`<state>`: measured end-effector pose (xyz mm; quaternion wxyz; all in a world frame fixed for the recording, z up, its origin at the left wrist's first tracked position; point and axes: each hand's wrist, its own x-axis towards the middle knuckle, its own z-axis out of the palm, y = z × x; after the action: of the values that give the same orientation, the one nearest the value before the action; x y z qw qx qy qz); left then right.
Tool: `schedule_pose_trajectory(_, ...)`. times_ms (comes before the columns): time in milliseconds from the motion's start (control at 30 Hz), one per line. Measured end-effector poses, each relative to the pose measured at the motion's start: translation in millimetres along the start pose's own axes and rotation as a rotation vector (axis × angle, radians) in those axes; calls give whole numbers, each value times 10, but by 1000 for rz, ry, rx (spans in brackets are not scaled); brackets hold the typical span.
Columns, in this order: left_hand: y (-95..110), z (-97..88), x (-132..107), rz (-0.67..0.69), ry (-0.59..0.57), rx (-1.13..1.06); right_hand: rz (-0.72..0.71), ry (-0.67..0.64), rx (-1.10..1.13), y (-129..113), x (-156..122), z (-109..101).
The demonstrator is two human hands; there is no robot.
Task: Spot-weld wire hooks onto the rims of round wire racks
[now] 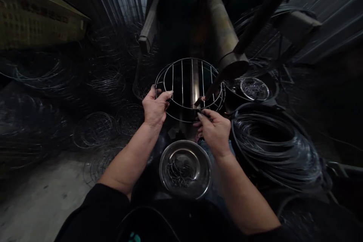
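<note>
- Straight ahead of you, at chest height, a round wire grille stands nearly upright, its bars running up and down inside two hoops
- Your left hand is clamped on the grille's left rim, thumb laid along the wire and fingers curled behind it
- Your right hand sits at the near lower rim with thumb and forefinger pinched together; you cannot tell whether they hold the rim itself or a small piece against it
- Just above that pinch, the pointed end of a dark metal arm comes down from the upper right and meets the grille's lower right part
- Below and between your forearms lies a steel bowl with a heap of small bent wire hooks in it
- On your right a big coil of wire lies flat, close beside your right wrist
- Beyond the coil, just right of the grille, a second round pan holds more small wire pieces
- On your left, loose wire rings are piled across the floor
- At the upper left stands a cardboard box with dark rows of print on its side, too blurred to read
</note>
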<state>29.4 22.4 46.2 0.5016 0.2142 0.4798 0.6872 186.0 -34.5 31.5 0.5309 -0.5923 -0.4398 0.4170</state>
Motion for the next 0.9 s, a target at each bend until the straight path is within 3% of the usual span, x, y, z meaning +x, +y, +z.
schedule_pose_trajectory(267, -34, 70, 64, -37, -22, 33, -14, 94, 260, 43, 29, 130)
schedule_pose_trajectory(900, -50, 169, 107, -77, -17, 14, -215, 246, -34, 291, 37, 78)
